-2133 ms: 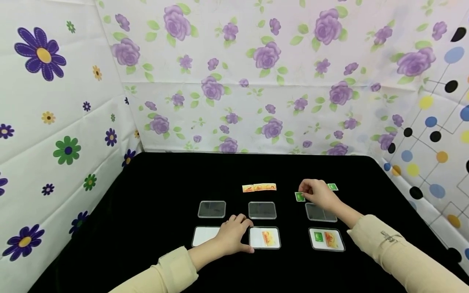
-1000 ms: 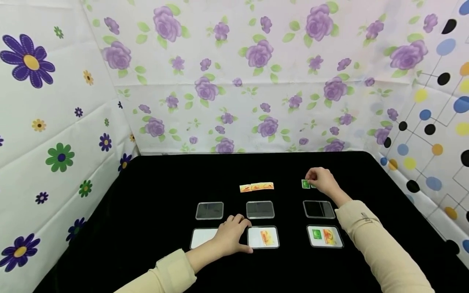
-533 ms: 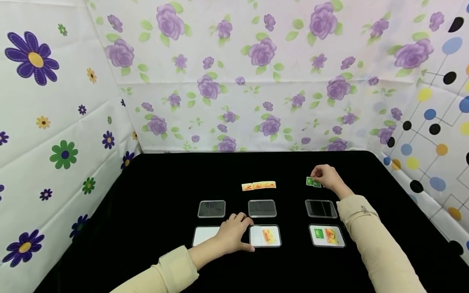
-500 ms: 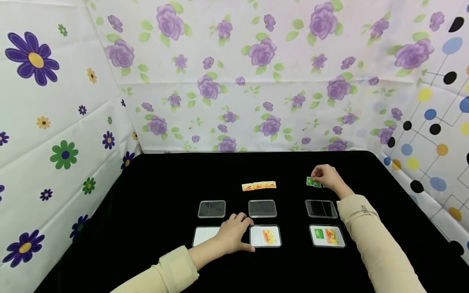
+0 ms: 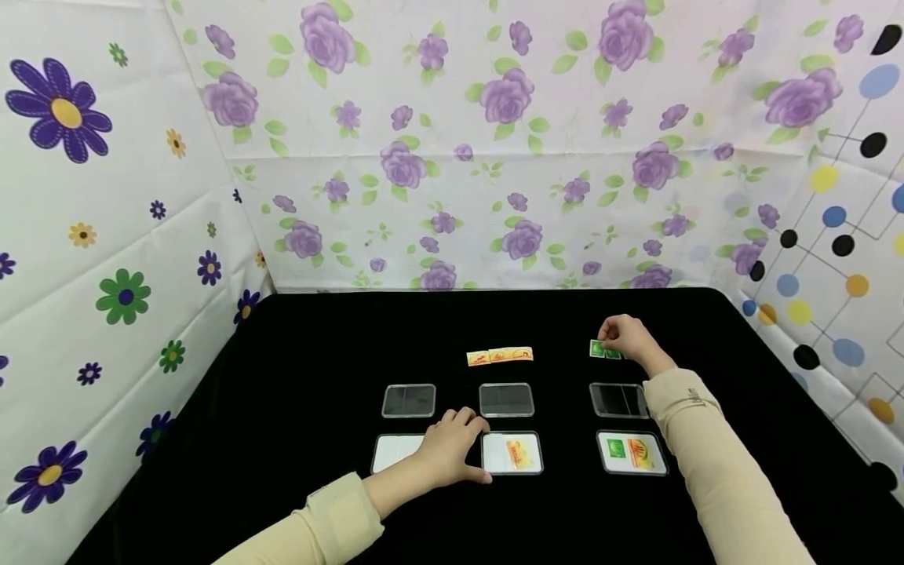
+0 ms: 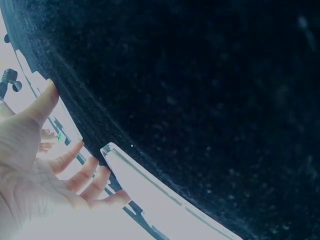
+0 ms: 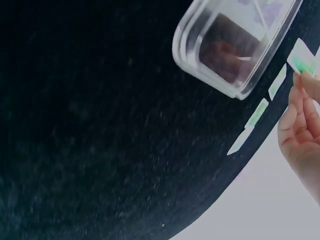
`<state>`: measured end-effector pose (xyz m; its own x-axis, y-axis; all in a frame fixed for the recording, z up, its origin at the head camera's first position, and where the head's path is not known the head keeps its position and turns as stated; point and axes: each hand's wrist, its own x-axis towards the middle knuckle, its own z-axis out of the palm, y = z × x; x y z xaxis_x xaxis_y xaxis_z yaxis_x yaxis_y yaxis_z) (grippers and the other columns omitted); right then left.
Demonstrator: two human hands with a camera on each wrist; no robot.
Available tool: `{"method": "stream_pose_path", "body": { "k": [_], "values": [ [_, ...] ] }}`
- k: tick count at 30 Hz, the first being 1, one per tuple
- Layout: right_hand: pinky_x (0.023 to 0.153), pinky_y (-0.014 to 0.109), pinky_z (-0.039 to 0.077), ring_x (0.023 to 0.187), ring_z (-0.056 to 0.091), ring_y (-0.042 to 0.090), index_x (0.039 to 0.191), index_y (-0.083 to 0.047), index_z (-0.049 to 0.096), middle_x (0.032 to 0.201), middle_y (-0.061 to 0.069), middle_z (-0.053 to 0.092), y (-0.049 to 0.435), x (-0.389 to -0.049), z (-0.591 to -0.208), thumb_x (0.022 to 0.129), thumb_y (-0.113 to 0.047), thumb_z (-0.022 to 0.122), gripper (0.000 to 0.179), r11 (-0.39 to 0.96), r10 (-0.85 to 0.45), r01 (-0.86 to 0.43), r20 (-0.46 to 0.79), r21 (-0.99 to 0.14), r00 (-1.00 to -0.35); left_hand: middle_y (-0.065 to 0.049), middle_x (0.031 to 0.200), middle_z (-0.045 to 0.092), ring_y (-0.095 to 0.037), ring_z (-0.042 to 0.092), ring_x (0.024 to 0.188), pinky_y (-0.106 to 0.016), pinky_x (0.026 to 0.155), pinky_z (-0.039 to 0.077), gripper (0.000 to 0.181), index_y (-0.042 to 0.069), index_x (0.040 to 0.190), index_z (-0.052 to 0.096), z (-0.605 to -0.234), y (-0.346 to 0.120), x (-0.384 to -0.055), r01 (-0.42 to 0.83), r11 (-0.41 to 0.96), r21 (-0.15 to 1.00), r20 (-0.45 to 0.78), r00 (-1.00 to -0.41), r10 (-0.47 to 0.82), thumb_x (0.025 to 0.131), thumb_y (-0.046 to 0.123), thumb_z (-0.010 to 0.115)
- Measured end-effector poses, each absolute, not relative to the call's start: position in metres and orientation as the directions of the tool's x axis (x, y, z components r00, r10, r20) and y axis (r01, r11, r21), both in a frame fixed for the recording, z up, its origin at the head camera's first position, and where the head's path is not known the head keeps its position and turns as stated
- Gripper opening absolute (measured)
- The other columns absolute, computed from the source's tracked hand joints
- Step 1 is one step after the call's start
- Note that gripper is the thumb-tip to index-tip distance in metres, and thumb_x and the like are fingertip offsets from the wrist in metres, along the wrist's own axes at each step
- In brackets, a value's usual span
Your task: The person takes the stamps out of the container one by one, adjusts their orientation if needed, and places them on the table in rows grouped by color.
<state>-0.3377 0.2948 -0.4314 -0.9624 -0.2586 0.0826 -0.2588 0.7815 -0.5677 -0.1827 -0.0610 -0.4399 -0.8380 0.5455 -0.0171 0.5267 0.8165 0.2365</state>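
Observation:
My right hand (image 5: 627,337) pinches a small green picture card (image 7: 301,57) between thumb and fingertips, held over the black cloth at the back right. Several other small cards (image 7: 257,114) lie in a row close by in the right wrist view. In the head view, a second green card (image 5: 613,354) shows partly behind the fingers. My left hand (image 5: 450,449) rests with loosely spread fingers between two clear-framed white cases, covering part of the left white case (image 5: 395,451). Its thumb and index fingertips lie at the left corners of the middle white case (image 5: 497,453), which bears an orange card (image 5: 520,454).
A front right white case (image 5: 657,469) bears a green and an orange card. Behind the front row stand three clear empty-looking cases, left (image 5: 409,401), middle (image 5: 506,400) and right (image 5: 614,400). An orange card strip (image 5: 500,356) lies at the back. Patterned cloth walls enclose the table.
My right hand has carried the green card back and slightly right, beside the other green card, and has nearly stopped there in the last half second. The left hand has stayed put.

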Motion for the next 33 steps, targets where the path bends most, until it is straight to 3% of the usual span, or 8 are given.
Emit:
{"method": "stream_pose_path", "body": {
  "k": [6, 33],
  "values": [
    [0.065, 0.036, 0.045, 0.069, 0.055, 0.022, 0.081, 0.002, 0.06, 0.075, 0.013, 0.06, 0.2919, -0.3409, -0.4356, 0.082, 0.005, 0.065, 0.005, 0.818, -0.229, -0.223, 0.055, -0.53, -0.972, -0.007, 0.123, 0.054, -0.025, 0.053, 0.109, -0.046, 0.08, 0.051, 0.067, 0.014, 0.12, 0.057, -0.4402, -0.0613, -0.1832, 0.523, 0.817, 0.242, -0.018, -0.84, 0.543, 0.067, 0.047, 0.081],
    [0.062, 0.038, 0.045, 0.069, 0.054, 0.025, 0.089, 0.006, 0.058, 0.082, 0.018, 0.059, 0.2872, -0.3385, -0.4363, 0.085, 0.003, 0.06, 0.005, 0.857, -0.266, -0.258, 0.047, -0.446, -0.963, -0.008, 0.125, 0.054, -0.025, 0.052, 0.11, -0.045, 0.081, 0.052, 0.067, 0.014, 0.121, 0.056, -0.4389, -0.0602, -0.1825, 0.527, 0.816, 0.237, -0.02, -0.838, 0.546, 0.068, 0.047, 0.081]
  ]
}}
